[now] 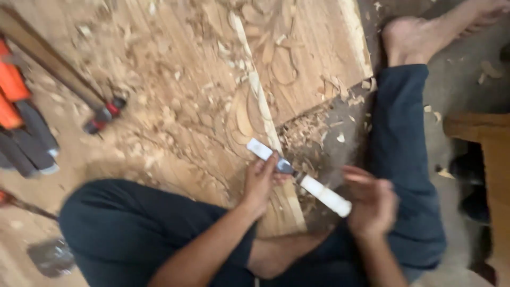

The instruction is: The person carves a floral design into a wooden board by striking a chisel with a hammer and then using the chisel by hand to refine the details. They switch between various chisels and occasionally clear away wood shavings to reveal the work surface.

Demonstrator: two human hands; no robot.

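Two hands [313, 191], seemingly on chisel [297, 177]

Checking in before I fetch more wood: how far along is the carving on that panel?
Curved motifs are already cut into the wooden panel, with shavings scattered about. The left hand steadies a chisel at the panel's edge; the right hand is by its handle. The plain stretches look uncarved.
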